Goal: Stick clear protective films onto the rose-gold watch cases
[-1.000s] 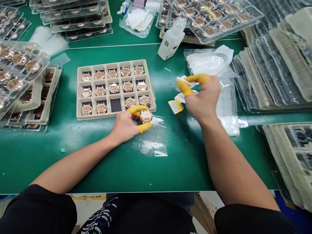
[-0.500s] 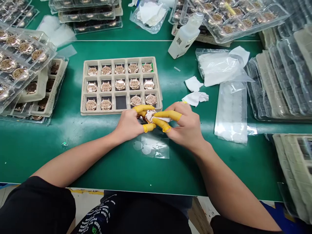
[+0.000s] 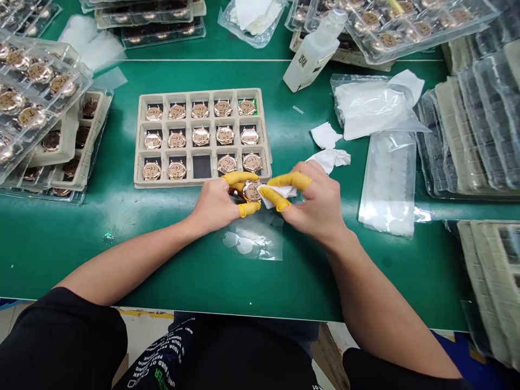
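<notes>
Green bench (image 3: 264,295), white line running left-right across the far part. Watch case (image 3: 252,190) is held above it at centre, just off the near right edge of the tray. Engraved back faces up at the viewer. It's round, so no real long axis on the face; fingers cover part of the edge, so can't tell which way the lugs point.

Left grip (image 3: 215,203): closed on the case from the left, yellow finger cots (image 3: 248,210) on its far and near edges. Right grip (image 3: 314,203): pinching a folded white wipe (image 3: 287,191), tip pointing left, up against the case's right edge.

Clear film (image 3: 268,241) with round pieces lies nearer on the bench. Beige tray (image 3: 170,183) sits far-left of the case, long axis left-right, three rows of five pockets; cases in it back-up, black pad showing in the near row's middle pocket. Right of the tray: two loose wipe pieces (image 3: 325,135), then plastic bags (image 3: 388,184). Bottle (image 3: 311,58) farther off. Stacked trays (image 3: 485,127) at far right, filled clear trays (image 3: 36,92) at left.
</notes>
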Action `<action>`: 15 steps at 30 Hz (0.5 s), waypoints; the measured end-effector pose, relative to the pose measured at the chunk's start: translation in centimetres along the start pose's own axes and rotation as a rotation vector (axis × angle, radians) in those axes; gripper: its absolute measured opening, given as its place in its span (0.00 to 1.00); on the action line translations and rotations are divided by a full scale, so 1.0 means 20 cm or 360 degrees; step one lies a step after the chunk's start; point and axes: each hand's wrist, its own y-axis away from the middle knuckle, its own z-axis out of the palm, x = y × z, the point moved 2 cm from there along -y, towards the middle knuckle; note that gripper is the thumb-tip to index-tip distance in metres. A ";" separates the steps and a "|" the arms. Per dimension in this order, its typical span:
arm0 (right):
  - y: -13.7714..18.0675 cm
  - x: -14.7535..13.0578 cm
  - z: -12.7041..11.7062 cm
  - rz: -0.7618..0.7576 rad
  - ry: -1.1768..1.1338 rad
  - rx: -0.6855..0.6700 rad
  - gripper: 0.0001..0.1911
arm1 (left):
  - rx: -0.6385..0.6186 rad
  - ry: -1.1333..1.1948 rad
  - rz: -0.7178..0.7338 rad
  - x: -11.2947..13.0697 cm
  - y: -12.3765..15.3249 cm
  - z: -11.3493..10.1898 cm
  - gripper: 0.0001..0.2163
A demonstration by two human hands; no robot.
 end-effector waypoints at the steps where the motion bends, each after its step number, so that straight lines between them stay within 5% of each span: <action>1: 0.00 0.00 0.00 -0.0007 -0.0007 -0.0058 0.10 | -0.0012 -0.0003 0.0001 0.00 0.00 0.00 0.26; 10: 0.00 0.01 0.01 -0.0053 -0.0005 -0.0055 0.08 | 0.0003 0.0010 0.0002 -0.02 0.00 0.00 0.25; 15: 0.01 -0.01 0.03 -0.0038 0.0013 0.0140 0.06 | 0.0038 0.0019 0.0017 -0.02 0.00 0.00 0.25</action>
